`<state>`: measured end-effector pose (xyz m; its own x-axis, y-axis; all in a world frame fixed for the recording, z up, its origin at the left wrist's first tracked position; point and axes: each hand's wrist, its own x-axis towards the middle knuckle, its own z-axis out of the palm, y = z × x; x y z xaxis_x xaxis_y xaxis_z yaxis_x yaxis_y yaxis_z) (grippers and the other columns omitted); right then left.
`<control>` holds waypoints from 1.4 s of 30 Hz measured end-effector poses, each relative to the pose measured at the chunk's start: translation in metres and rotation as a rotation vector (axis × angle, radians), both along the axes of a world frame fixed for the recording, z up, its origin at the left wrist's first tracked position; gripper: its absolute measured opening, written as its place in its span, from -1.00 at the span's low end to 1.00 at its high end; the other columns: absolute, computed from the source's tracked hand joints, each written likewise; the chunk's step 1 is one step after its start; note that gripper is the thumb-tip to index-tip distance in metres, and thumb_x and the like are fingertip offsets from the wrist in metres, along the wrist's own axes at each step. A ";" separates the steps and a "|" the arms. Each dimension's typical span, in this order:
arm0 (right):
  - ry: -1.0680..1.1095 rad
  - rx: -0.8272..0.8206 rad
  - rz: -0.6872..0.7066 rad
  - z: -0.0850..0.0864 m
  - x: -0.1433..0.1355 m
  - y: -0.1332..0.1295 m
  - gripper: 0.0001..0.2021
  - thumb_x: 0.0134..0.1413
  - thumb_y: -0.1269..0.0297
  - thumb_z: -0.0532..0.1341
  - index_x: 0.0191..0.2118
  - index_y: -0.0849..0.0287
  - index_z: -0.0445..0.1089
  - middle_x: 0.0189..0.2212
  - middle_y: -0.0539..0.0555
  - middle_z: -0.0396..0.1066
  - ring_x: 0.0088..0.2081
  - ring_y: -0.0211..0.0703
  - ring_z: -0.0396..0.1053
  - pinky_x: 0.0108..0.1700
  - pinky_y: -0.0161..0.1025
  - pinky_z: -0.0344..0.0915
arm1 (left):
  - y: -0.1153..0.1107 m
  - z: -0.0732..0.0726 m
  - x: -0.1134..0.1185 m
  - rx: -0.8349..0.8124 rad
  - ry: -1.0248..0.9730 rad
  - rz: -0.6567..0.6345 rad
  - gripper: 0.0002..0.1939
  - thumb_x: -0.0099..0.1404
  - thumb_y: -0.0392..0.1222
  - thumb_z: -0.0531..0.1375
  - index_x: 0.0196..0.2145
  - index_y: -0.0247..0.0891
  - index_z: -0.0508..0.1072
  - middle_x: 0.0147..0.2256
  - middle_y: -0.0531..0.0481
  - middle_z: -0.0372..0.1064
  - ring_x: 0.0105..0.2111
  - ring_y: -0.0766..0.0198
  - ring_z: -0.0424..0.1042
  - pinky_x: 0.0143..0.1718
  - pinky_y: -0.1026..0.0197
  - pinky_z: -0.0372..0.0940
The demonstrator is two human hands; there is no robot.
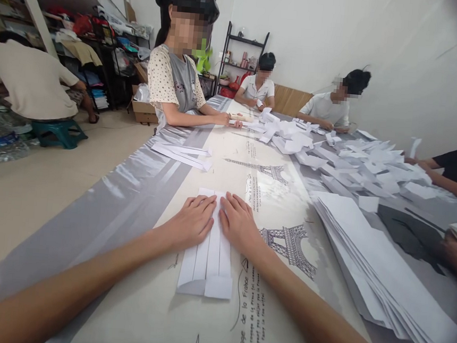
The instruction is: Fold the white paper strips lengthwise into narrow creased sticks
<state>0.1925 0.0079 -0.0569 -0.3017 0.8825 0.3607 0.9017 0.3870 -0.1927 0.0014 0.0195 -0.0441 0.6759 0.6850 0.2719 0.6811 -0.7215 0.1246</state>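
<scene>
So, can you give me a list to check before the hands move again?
1. Left hand rests on the white paper: ok.
2. Right hand rests on the paper too, beside the left: ok.
3. Paper's near end lies flat: not ok, its flaps look folded over, and the left one curves.
4. Dark lines along the paper are creases, not gaps between pieces: cannot tell.
5. Long paper stack on the right is apart from this paper: ok.
6. Hands of the standing person are away from this paper: ok.
</scene>
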 end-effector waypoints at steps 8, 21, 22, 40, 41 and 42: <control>0.014 -0.007 -0.001 0.001 0.003 0.002 -0.62 0.44 0.26 -0.03 0.21 0.21 0.34 0.30 0.25 0.28 0.33 0.13 0.19 0.30 0.12 0.17 | 0.008 0.002 0.004 0.027 -0.015 0.031 -0.70 0.54 -0.18 -0.12 0.04 -0.27 0.33 0.26 -0.22 0.25 0.14 -0.01 0.25 0.07 -0.06 0.17; 0.017 -0.021 -0.012 0.002 0.000 0.000 -0.64 0.39 0.31 0.01 0.21 0.22 0.32 0.33 0.29 0.22 0.36 0.18 0.13 0.31 0.14 0.15 | 0.008 0.006 0.010 0.052 0.020 0.082 -0.62 0.52 -0.23 -0.15 0.18 -0.33 0.25 0.13 -0.27 0.35 0.09 -0.05 0.27 -0.05 -0.04 0.18; 0.019 -0.025 -0.012 0.002 -0.001 0.000 -0.64 0.39 0.32 0.01 0.21 0.21 0.31 0.33 0.29 0.22 0.36 0.19 0.13 0.31 0.16 0.15 | 0.008 0.008 0.010 0.065 0.030 0.074 -0.60 0.51 -0.23 -0.14 0.19 -0.35 0.24 0.11 -0.28 0.36 0.09 -0.07 0.27 -0.05 -0.06 0.19; 0.047 -0.380 -0.100 0.062 0.015 -0.062 -0.67 0.19 0.02 0.29 -0.10 0.18 0.38 -0.34 0.11 0.44 -0.38 0.00 0.45 -0.40 -0.08 0.40 | 0.004 0.006 0.019 0.156 -0.004 0.227 -0.73 0.47 -0.24 -0.06 0.00 -0.33 0.34 -0.09 -0.25 0.39 -0.01 -0.07 0.30 -0.03 -0.07 0.25; 0.016 -0.387 -0.117 0.063 0.008 -0.067 -0.71 0.14 0.06 0.33 -0.17 0.16 0.37 -0.32 0.12 0.43 -0.36 0.02 0.44 -0.40 -0.08 0.39 | 0.004 0.007 0.019 0.168 0.011 0.240 -0.72 0.48 -0.22 -0.07 -0.01 -0.33 0.35 -0.10 -0.25 0.39 -0.02 -0.08 0.31 -0.05 -0.07 0.25; -0.008 -0.386 -0.125 0.063 0.003 -0.070 -0.74 0.12 0.10 0.34 -0.23 0.14 0.35 -0.31 0.13 0.42 -0.35 0.03 0.43 -0.39 -0.07 0.39 | 0.003 0.007 0.019 0.179 0.028 0.250 -0.71 0.49 -0.21 -0.08 -0.02 -0.33 0.36 -0.10 -0.25 0.39 -0.03 -0.08 0.31 -0.06 -0.07 0.26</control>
